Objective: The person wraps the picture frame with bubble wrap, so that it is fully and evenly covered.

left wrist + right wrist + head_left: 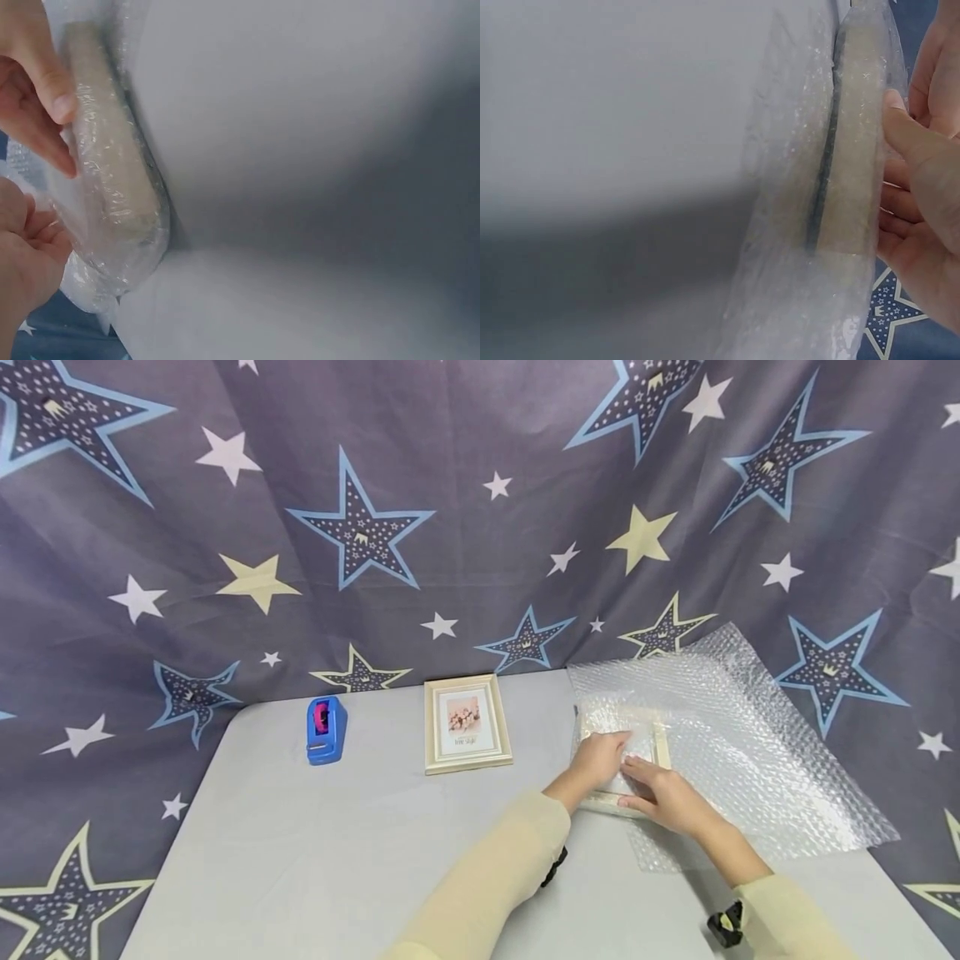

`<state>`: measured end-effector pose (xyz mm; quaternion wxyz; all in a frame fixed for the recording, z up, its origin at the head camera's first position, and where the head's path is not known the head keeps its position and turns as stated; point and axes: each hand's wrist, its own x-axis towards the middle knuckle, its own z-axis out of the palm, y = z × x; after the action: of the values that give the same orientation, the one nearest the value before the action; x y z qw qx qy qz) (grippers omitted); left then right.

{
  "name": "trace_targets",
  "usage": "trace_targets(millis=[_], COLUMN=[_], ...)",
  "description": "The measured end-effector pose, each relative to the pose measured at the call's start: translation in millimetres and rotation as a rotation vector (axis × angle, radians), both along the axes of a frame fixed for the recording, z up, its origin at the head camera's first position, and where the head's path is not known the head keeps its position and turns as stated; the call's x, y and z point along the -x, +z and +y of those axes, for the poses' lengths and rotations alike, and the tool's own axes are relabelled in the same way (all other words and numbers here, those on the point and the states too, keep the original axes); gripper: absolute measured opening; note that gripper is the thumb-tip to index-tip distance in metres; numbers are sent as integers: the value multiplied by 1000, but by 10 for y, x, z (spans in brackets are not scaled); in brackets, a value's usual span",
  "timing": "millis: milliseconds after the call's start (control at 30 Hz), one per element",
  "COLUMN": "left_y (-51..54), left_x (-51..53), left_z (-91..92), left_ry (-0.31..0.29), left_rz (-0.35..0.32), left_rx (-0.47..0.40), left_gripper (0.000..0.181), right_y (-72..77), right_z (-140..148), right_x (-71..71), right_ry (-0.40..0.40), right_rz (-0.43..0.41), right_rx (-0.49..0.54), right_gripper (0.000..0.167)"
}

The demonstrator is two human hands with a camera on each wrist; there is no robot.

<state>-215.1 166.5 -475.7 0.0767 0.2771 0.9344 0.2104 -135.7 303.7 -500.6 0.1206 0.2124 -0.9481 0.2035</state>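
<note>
A picture frame [663, 745] with a pale border lies under clear bubble wrap [757, 777] at the table's right side. On top of it my left hand [600, 758] has its fingers curled, pinching the wrap. My right hand [671, 793] rests beside it with fairly straight fingers on the covered frame, the thumb near its front edge. In the left wrist view the wrapped edge [116, 157] of the frame shows below both hands. The right wrist view shows the right thumb [904, 124] against the wrap. The left fingertips are partly hidden.
A second picture frame [468, 724] with a gold border lies face up at the table's back middle. Farther left stands a blue tape dispenser [326, 731] with a pink roll. A star-patterned cloth [450, 527] hangs behind the table, and the bubble wrap reaches past its right edge.
</note>
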Motion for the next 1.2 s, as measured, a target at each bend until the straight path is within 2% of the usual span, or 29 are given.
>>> trace_targets(millis=[167,367,433,500,567,667,767,833,900,1033,1200], left_y=[-71,-79,-70,-56,-45,-38,-54,-63,-64,-74,-95], left_x=[3,11,11,10,17,53,122,164,192,199,135], left_z=[16,28,23,9,-12,-76,-186,-276,-371,-565,-742], left_ry=[-52,-40,-42,-46,-51,-54,-80,-115,-169,-290,-373], left_rz=[15,-13,-21,-28,-51,-97,-131,-125,-96,3,8], left_rx=[100,113,115,109,74,-47,-192,-227,-202,-75,37], left_gripper=[36,38,41,43,42,38,35,35,36,38,47], right_y=[-34,-56,-53,-51,-50,-54,-50,-39,-21,-3,-5], right_z=[3,10,11,15,19,31,34,35,35,37,34], right_x=[-11,-17,-21,-22,-22,-16,1,14,20,8,-20], right_ry=[-20,-58,-78,-89,-91,-89,-86,-88,-91,-98,-107], right_rz=[19,158,173,147,94,17,-21,-32,-40,-47,-42], right_rx=[19,46,47,35,16,-1,5,0,-9,-28,-45], right_gripper=[53,52,59,65,68,67,66,66,66,66,66])
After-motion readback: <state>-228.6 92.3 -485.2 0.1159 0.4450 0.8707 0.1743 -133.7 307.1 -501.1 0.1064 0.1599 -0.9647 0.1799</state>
